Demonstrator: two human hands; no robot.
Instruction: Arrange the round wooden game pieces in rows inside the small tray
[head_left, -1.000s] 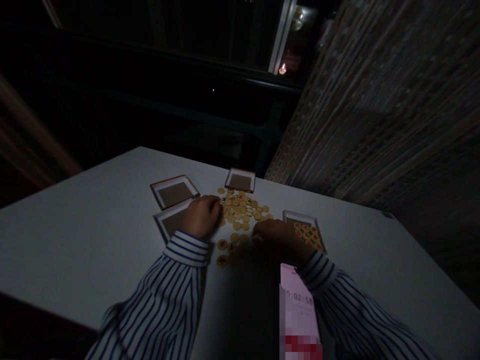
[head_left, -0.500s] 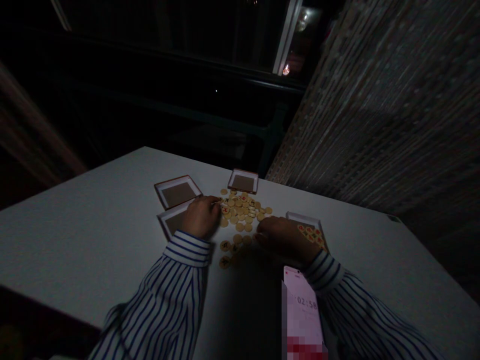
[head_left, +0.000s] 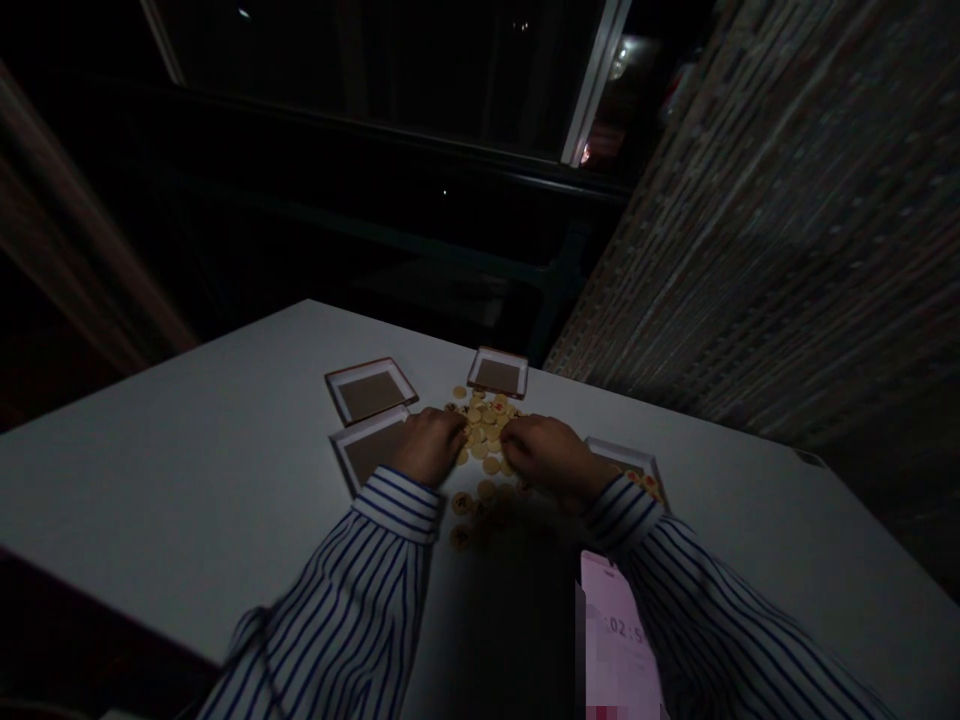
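A heap of round yellow game pieces (head_left: 486, 432) with red and black marks lies on the white table (head_left: 187, 480). My left hand (head_left: 429, 447) rests at the heap's left side, fingers curled down onto the pieces. My right hand (head_left: 546, 452) lies over the heap's right side, fingers bent onto the pieces too. What either hand pinches is hidden. A few more pieces (head_left: 463, 518) lie nearer me between my striped sleeves.
Several shallow square trays ring the heap: two brown-bottomed ones at left (head_left: 370, 393) (head_left: 369, 453), a small one behind (head_left: 498, 372), and one at right (head_left: 634, 463) holding red-marked pieces. A lit pink phone (head_left: 619, 640) shows a timer. A brick wall (head_left: 787, 230) stands at right.
My right hand has moved left and forward from beside the right tray onto the heap. My left hand stays at the heap's left edge. The camera has tilted slightly.
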